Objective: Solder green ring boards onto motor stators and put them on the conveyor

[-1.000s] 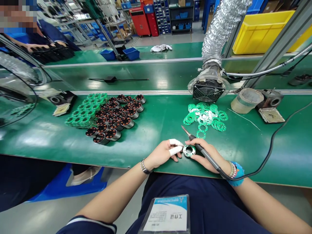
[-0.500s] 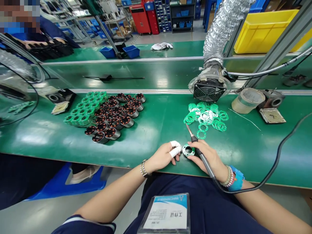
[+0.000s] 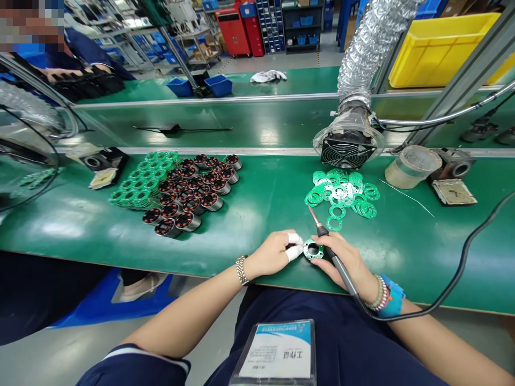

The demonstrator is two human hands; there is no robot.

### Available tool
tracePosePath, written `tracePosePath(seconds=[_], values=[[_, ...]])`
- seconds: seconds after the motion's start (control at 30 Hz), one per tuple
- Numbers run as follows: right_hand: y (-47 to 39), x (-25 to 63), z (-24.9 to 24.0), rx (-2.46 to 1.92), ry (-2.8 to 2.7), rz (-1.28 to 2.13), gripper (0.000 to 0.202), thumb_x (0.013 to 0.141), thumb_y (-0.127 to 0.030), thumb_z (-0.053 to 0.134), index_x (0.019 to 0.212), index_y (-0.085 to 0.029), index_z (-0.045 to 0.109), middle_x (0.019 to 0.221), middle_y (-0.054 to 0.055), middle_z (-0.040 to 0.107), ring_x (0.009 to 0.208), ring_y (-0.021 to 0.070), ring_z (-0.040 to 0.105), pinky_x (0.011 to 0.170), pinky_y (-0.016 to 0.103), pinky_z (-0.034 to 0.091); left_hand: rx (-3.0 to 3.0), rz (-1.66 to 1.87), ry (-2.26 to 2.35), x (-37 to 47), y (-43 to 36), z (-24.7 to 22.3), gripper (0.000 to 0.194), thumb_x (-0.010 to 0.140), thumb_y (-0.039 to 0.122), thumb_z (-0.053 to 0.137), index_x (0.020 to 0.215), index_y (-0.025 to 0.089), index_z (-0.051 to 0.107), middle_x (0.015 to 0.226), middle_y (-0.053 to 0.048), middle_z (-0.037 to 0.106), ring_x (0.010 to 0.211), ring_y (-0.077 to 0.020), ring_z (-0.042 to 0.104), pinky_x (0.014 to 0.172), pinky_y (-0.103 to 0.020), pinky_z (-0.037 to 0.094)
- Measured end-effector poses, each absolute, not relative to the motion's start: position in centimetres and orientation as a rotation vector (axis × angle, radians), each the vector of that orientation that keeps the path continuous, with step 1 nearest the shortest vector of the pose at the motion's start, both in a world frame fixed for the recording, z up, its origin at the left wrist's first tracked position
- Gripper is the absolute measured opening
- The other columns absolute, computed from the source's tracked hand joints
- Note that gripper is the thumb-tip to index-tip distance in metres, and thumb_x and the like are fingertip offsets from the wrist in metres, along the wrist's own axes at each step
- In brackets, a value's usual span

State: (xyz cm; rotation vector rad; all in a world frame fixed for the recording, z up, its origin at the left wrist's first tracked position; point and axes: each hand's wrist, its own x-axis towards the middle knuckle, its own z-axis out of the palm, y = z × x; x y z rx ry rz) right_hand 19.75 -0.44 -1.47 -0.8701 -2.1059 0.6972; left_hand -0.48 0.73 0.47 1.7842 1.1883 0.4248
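My right hand is wrapped round a soldering iron, its tip pointing up and away toward the loose boards. The thumb and a finger of that hand also steady a round part with a green-and-white ring board on top, close to the bench's front edge. My left hand, with white covers on two fingers, pinches at the part's left edge. Whatever lies between those fingertips is hidden or too small to make out. Beyond the iron's tip lies a loose heap of green ring boards.
Rows of copper-wound motor stators stand left on the green bench, beside stacked green boards. A fume fan faces the heap. Right are a plastic tub, a soldering iron stand and the iron's cable. Another person sits far left.
My left hand has shifted slightly right to the part's edge, and its fingers have closed into a pinch. My right hand keeps its hold on the iron and the part.
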Motion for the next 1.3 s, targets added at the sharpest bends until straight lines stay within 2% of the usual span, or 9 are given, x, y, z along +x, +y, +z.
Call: tracePosePath(seconds=[0.1,0.17,0.4,0.63,0.83,0.97,1.1,1.2,1.3], values=[[-0.4,19.7,-1.5,-0.875,-2.116,0.685,0.032,0.082,-0.020,0.059,0.113,-0.020,0.049,0.101,0.008,0.060,0.090,0.0192,0.056,0.079,0.034,0.050,1.169,0.404,1.186,0.3,0.8,0.1,0.017,0.079,0.025,0.040,0.066,0.016,0.046,0.053,0.002,0.046,0.046,-0.0108,0.050,0.042,-0.020,0.041],[-0.4,19.7,-1.6,-0.868,-2.122,0.672,0.031,0.083,-0.021,0.059,0.112,-0.020,0.049,0.102,0.008,0.061,0.091,0.0194,0.055,0.079,0.034,0.050,1.133,0.390,1.167,0.2,0.6,-0.1,0.019,0.080,0.028,0.039,0.069,0.016,0.047,0.053,0.002,0.047,0.045,-0.0108,0.050,0.041,-0.020,0.040],[-0.4,19.8,-1.6,-0.856,-2.129,0.663,0.031,0.083,-0.022,0.058,0.112,-0.021,0.048,0.103,0.008,0.061,0.091,0.0198,0.056,0.080,0.036,0.050,2.257,0.546,1.196,-2.2,0.0,-0.3,0.021,0.088,0.028,0.047,0.100,0.018,0.060,0.090,-0.006,0.063,0.078,-0.0148,0.058,0.071,-0.028,0.048],[-0.4,19.7,-1.8,-0.858,-2.129,0.661,0.030,0.083,-0.022,0.058,0.112,-0.021,0.048,0.104,0.009,0.061,0.094,0.0202,0.055,0.082,0.036,0.049,2.850,0.520,1.146,-2.6,0.4,-0.5,0.020,0.090,0.025,0.043,0.097,0.018,0.060,0.093,-0.004,0.065,0.075,-0.0143,0.060,0.061,-0.024,0.046],[-0.4,19.7,-1.8,-0.859,-2.129,0.653,0.029,0.084,-0.023,0.057,0.111,-0.021,0.048,0.104,0.009,0.061,0.094,0.0204,0.056,0.081,0.037,0.050,2.982,0.419,1.048,-2.7,0.7,0.5,0.017,0.087,0.021,0.045,0.094,0.019,0.061,0.089,-0.003,0.065,0.068,-0.0130,0.056,0.057,-0.024,0.042],[-0.4,19.7,-1.7,-0.864,-2.132,0.652,0.029,0.083,-0.022,0.057,0.111,-0.021,0.048,0.104,0.009,0.061,0.094,0.0200,0.056,0.082,0.036,0.050,2.558,0.383,1.131,-1.3,1.0,1.0,0.016,0.081,0.020,0.046,0.077,0.017,0.061,0.079,-0.004,0.061,0.066,-0.0137,0.054,0.059,-0.024,0.042],[-0.4,19.8,-1.7,-0.863,-2.130,0.669,0.028,0.083,-0.022,0.057,0.111,-0.020,0.048,0.103,0.009,0.061,0.094,0.0199,0.055,0.081,0.036,0.050,1.479,0.448,1.249,0.2,1.1,0.6,0.017,0.074,0.022,0.044,0.059,0.016,0.050,0.051,0.002,0.048,0.046,-0.0097,0.045,0.046,-0.021,0.036],[-0.5,19.8,-1.8,-0.859,-2.131,0.667,0.028,0.084,-0.022,0.056,0.110,-0.021,0.048,0.102,0.009,0.061,0.092,0.0199,0.055,0.079,0.036,0.050,0.903,0.433,1.115,0.1,0.9,0.3,0.017,0.072,0.029,0.052,0.063,0.016,0.050,0.051,0.003,0.048,0.042,-0.0082,0.046,0.039,-0.018,0.035],[-0.5,19.8,-1.7,-0.856,-2.133,0.663,0.028,0.084,-0.022,0.056,0.111,-0.020,0.048,0.102,0.009,0.061,0.093,0.0202,0.055,0.080,0.037,0.050,0.812,0.416,0.988,-0.8,0.8,0.3,0.025,0.070,0.037,0.063,0.071,0.013,0.056,0.060,0.000,0.054,0.052,-0.0091,0.054,0.042,-0.017,0.042]])
